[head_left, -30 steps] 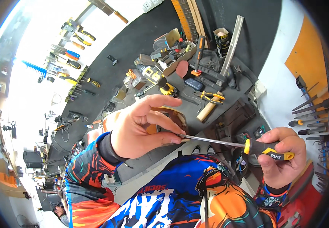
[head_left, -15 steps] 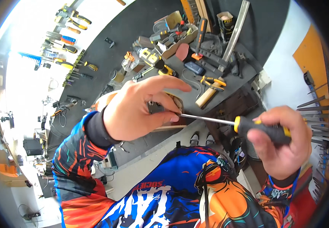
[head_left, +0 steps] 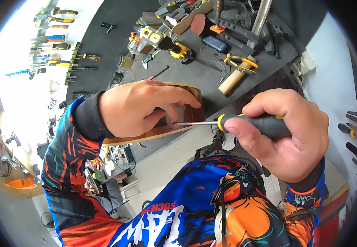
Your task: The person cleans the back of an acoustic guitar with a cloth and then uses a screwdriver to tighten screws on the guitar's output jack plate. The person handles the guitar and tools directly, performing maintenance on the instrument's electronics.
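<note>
My right hand [head_left: 289, 136] is wrapped round the black and yellow handle of a screwdriver [head_left: 265, 125]. Its thin metal shaft points left, and the tip reaches the fingers of my left hand [head_left: 145, 107]. Those fingers are bent together at the tip, the index finger stretched further out; whatever they pinch is too small or hidden to name. Beneath them lies a glossy brown wooden piece [head_left: 195, 117] with a pale curved rim, partly covered by the left hand.
On the dark bench [head_left: 162, 82] lie a yellow cordless drill [head_left: 158, 39], pliers [head_left: 242, 64] on a wooden stick [head_left: 230, 82], a black phone-like device [head_left: 215, 44] and a clamp [head_left: 236, 35]. Hand tools hang on the left wall. Behind the bench corner sits a person's legs and shoes [head_left: 217, 138].
The screwdriver and both hands have moved left, its tip now lower over the wooden piece. More of that piece shows. The view has shifted, bringing the bench items higher.
</note>
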The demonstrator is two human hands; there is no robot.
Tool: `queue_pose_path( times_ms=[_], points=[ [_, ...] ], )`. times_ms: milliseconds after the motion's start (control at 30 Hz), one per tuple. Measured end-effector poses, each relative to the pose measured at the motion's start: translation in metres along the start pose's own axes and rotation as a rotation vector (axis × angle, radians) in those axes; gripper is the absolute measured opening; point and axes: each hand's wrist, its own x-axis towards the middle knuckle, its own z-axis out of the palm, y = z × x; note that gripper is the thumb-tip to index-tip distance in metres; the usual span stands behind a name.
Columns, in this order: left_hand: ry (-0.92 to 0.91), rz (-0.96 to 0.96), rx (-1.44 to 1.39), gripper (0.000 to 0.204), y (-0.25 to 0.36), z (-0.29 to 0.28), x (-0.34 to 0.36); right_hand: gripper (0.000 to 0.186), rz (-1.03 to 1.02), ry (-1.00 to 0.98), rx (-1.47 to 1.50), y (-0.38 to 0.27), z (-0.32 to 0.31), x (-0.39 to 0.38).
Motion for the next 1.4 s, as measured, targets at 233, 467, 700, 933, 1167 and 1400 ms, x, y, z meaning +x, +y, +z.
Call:
queue_pose_path(
  times_ms=[233,467,700,933,1167,1400],
  points=[
    [-0.038,-0.003,0.068,0.058,-0.008,-0.001,-0.003,0.031,0.03,-0.017,0.072,0.005,0.01,-0.003],
    [-0.069,-0.068,0.05,0.054,-0.008,0.0,-0.007,0.031,-0.023,0.018,0.09,0.007,0.019,-0.001],
    [-0.072,-0.029,0.071,0.05,-0.012,0.001,-0.007,0.03,-0.006,-0.013,0.048,0.002,0.02,0.003],
    [-0.109,-0.05,0.072,0.04,-0.008,-0.002,-0.006,0.031,-0.006,-0.025,-0.07,-0.007,0.016,0.009],
    [-0.101,-0.058,0.058,0.032,-0.013,0.001,-0.008,0.037,0.028,-0.053,-0.132,-0.015,0.015,0.015],
    [-0.114,-0.058,0.013,0.011,-0.013,0.0,-0.005,0.052,0.225,-0.004,-0.074,-0.017,0.019,0.012]
  ],
)
